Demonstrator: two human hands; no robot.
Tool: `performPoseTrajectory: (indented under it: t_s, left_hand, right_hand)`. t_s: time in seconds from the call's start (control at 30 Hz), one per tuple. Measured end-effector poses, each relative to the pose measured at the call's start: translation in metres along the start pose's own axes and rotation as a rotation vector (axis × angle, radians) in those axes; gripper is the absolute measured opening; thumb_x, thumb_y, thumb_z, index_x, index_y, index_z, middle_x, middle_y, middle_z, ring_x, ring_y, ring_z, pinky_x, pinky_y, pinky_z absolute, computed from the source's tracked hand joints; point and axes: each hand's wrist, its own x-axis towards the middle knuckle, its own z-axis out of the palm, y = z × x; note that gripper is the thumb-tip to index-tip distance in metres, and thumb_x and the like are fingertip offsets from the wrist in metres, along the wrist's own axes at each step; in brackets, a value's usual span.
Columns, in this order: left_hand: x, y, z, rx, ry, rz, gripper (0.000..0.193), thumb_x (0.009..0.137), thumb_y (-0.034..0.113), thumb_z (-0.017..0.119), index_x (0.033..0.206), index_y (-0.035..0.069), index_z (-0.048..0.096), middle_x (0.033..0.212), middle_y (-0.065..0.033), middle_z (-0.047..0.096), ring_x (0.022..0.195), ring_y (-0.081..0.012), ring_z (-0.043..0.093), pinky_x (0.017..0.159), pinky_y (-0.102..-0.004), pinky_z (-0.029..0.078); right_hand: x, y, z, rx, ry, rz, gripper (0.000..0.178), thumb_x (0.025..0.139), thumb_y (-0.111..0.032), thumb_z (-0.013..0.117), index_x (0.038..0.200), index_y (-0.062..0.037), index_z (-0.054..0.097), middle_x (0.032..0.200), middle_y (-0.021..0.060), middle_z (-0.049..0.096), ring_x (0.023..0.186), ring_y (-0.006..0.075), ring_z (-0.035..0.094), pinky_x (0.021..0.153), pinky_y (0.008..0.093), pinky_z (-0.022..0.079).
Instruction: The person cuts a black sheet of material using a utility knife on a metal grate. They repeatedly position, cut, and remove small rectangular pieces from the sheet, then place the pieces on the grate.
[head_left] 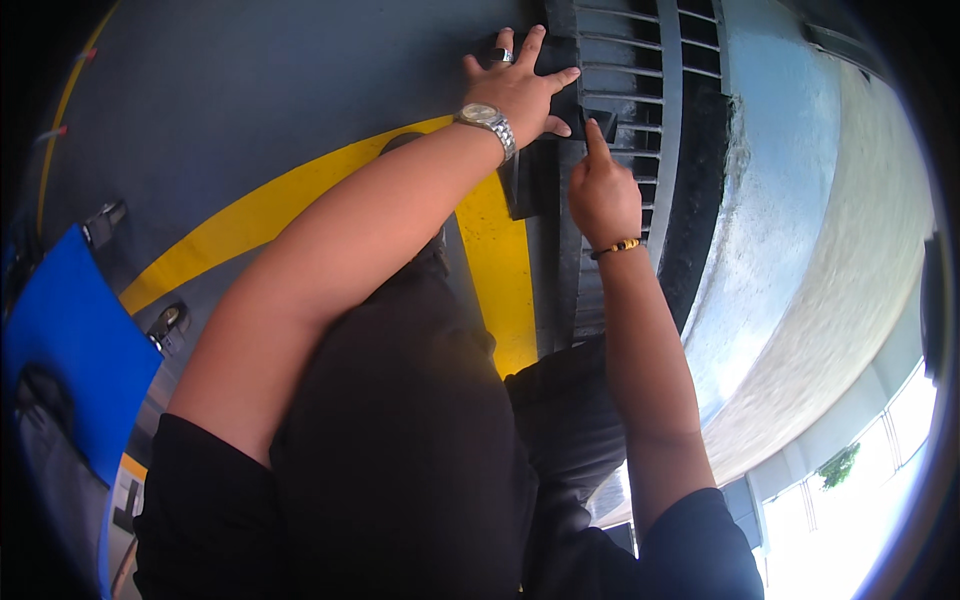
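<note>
On the near side of the gray floor (300, 80), the person's dark trousers (400, 430) take up the middle, legs folded low, with an arm reaching away on either side; farther on, a yellow stripe (497, 280) runs from the knees toward the work. Beyond it, the right hand (608, 195) stands with its index finger straight and the others curled in, the fingertip at a small dark piece (603, 124) on the left edge of the metal grate (671, 60); whether it presses or only touches, and whether the curled fingers hold anything, I cannot tell. A little farther and to the left, the left hand (515, 90) lies palm down with fingers splayed, clasping nothing, over a dark plate (562, 50) that borders the grate; the step in hand looks to me like steadying the plate while fitting or checking the small piece; the next move would seem to call for a straight, careful push, clear of the left thumb. The slots between the bars could catch a fingertip; to the right, a black strip (700, 200) and a pale blue wall (780, 130) crowd that side; to the left, the floor gives more room, up to a blue panel (90, 340).
</note>
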Motion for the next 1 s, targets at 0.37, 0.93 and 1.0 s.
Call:
performPoseTrajectory:
  t_s: [0.37, 0.93, 1.0]
  left_hand:
    - [0.001, 0.001, 0.002, 0.008, -0.013, -0.015, 0.073, 0.072, 0.057, 0.074, 0.141, 0.045, 0.051, 0.165, -0.0056, 0.015, 0.15, -0.0374, 0.016, 0.11, -0.0698, 0.024]
    - [0.003, 0.004, 0.005, 0.09, 0.019, -0.042, 0.074, 0.071, 0.061, 0.077, 0.139, 0.047, 0.052, 0.165, -0.0048, 0.016, 0.149, -0.0351, 0.018, 0.107, -0.0666, 0.027]
    - [0.003, 0.006, -0.001, 0.061, -0.032, -0.038, 0.076, 0.072, 0.059, 0.076, 0.142, 0.045, 0.05, 0.165, -0.0066, 0.014, 0.15, -0.0371, 0.016, 0.11, -0.0685, 0.026]
  right_hand:
    - [0.0, -0.001, 0.001, -0.023, -0.017, -0.018, 0.057, 0.087, -0.015, 0.057, 0.143, -0.0086, 0.047, 0.083, 0.0198, 0.07, 0.072, 0.0379, 0.07, 0.066, 0.0489, 0.057]
    - [-0.026, -0.001, 0.003, -0.094, -0.129, 0.016, 0.06, 0.089, -0.021, 0.054, 0.146, -0.0087, 0.042, 0.081, 0.0185, 0.07, 0.07, 0.0369, 0.07, 0.066, 0.0491, 0.057]
    - [-0.029, 0.001, 0.005, -0.099, -0.123, 0.018, 0.06, 0.088, -0.02, 0.054, 0.146, -0.0086, 0.042, 0.081, 0.0182, 0.07, 0.07, 0.0369, 0.07, 0.066, 0.049, 0.056]
